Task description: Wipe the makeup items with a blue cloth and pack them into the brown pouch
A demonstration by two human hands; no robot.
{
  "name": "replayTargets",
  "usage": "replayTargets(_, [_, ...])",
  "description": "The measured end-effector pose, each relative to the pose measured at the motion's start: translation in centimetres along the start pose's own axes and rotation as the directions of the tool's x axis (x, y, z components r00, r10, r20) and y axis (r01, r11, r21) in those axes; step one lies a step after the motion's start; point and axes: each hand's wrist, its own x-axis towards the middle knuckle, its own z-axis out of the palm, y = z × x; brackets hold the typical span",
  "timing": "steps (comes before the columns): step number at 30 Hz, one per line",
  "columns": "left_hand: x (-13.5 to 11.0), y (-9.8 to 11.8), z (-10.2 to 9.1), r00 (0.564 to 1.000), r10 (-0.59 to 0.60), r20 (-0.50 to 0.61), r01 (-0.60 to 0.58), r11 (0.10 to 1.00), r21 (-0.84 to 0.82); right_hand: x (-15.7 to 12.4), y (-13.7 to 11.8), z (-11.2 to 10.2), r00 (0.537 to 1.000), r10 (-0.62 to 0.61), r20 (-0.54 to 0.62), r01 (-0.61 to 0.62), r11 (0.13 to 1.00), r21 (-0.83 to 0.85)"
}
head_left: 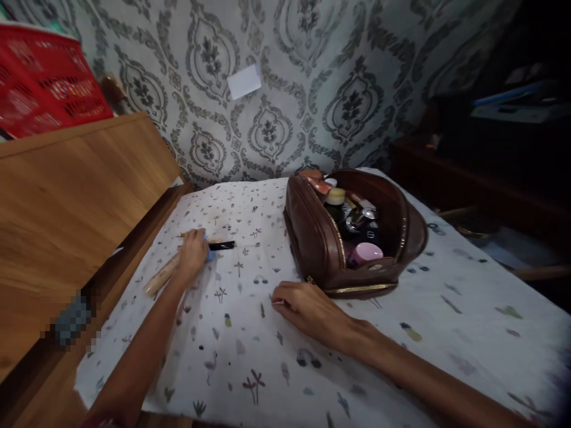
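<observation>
My left hand (pixel 193 254) reaches out over the printed white cloth (pixel 250 351), its fingers closed around a small blue item beside a black pencil-like stick (pixel 222 245). A beige tube (pixel 160 277) lies partly under that hand. My right hand (pixel 306 308) rests on the cloth with fingers curled, just in front of an open brown leather cosmetic bag (pixel 312 238). Inside the bag are several small jars and tubes, among them a pink round case (pixel 366 252).
A wooden cabinet (pixel 66 202) stands along the left, with a red plastic crate (pixel 44 77) on top. Patterned wallpaper covers the back wall. Dark furniture with papers fills the right background.
</observation>
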Motion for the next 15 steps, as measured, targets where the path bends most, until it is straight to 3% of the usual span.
replayTargets(3, [3.4,-3.8,0.3,0.987,-0.145,0.07,0.141,0.988,0.058,0.9,-0.4,0.7,1.0,0.02,-0.012,-0.019,0.997,0.072])
replayTargets(7, [6.6,-7.3,0.8,0.948,-0.132,0.289,0.112,0.99,0.084,1.9,-0.7,1.6,0.999,0.013,-0.041,-0.007,0.988,0.153])
replayTargets(11, [7.7,-8.6,1.0,0.911,-0.108,0.399,0.067,0.991,0.116,2.1,-0.5,2.6,0.997,0.031,-0.068,-0.008,0.951,0.31])
replayTargets(15, [7.5,-8.7,0.5,0.887,-0.089,0.453,0.02,0.988,0.155,1.9,0.3,3.4,0.983,0.169,-0.076,-0.102,0.837,0.538])
